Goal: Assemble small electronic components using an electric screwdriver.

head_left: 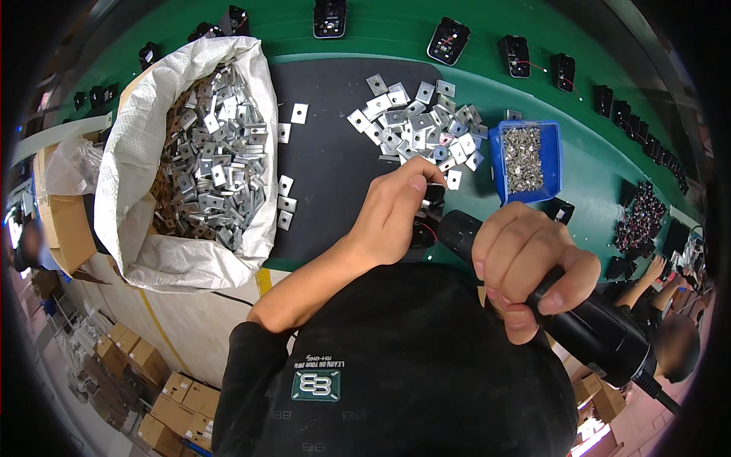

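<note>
1. Worktop (590, 167): green, partly covered by a dark mat (324, 167); from my remote station I see everything else at hand spread across it.
2. Sack (126, 167): white, woven, rolled open at the left, filled with metal pieces.
3. Power screwdriver (601, 335): black and corded, on the near right. I judge it fairly heavy and stiff, its smooth casing best held around the middle of the barrel. The right hand (529, 255) has its fingers wrapped there; the nose points left, toward the other hand.
4. Blue bin (551, 156): right of centre, holding small screws.
5. Black part (435, 196): near centre, just beyond the screwdriver's nose. I expect it to be light, rigid and somewhat slick, best pinched by its sides, clear of the red wire beside it. It lies at the right of the left hand (390, 213), gripped at the fingertips; whether the tool touches it I cannot tell.
6. Metal plates (419, 126): holed, heaped loosely on the far side of the hands.
</note>
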### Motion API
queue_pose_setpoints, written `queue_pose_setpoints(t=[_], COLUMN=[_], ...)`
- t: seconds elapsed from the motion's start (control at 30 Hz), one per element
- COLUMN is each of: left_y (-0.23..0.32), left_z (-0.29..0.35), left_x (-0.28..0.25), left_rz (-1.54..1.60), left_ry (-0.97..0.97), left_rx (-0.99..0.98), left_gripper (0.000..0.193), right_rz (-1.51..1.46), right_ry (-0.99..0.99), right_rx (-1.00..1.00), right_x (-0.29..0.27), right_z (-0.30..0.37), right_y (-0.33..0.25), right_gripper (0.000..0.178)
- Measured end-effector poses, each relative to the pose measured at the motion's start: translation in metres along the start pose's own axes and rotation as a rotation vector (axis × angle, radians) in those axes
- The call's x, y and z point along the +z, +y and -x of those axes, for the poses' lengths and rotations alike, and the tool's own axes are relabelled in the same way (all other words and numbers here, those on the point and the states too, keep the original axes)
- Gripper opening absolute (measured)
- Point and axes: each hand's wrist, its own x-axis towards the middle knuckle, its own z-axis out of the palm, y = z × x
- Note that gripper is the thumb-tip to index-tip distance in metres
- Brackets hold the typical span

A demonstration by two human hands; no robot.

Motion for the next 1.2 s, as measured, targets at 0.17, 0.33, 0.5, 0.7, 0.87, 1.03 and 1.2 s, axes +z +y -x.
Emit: queue_pose_setpoints(t=[0.17,0.33,0.5,0.7,0.87,1.03,1.2], left_y=[0.010,0.015,0.017,0.046,0.018,-0.002,0.018], left_z=[-0.006,-0.014,-0.029,-0.128,-0.213,-0.227,-0.204], left_x=[-0.001,-0.001,-0.018,-0.061,-0.100,-0.120,-0.156], left_rz=[-0.058,-0.098,-0.189,-0.769,-1.123,-1.258,-1.419], left_ry=[-0.056,-0.117,-0.177,0.154,0.153,0.046,0.096], left_rx=[-0.145,-0.133,-0.229,0.407,0.335,0.240,0.323], left_gripper=[0.043,0.025,0.016,0.017,0.018,0.027,0.056], right_rz=[-0.040,-0.065,-0.174,0.194,0.431,0.521,0.492], right_ry=[0.049,0.013,-0.068,0.264,0.549,0.635,0.703], right_rx=[-0.002,-0.004,-0.110,-0.214,-0.150,-0.143,-0.176], right_x=[-0.006,-0.010,-0.016,-0.051,-0.091,-0.107,-0.115], right_z=[-0.001,-0.003,-0.025,-0.004,0.037,0.038,0.033], right_y=[0.003,0.005,-0.018,-0.076,-0.065,-0.039,-0.032], right_gripper=[0.034,0.036,0.032,0.045,0.051,0.050,0.050])
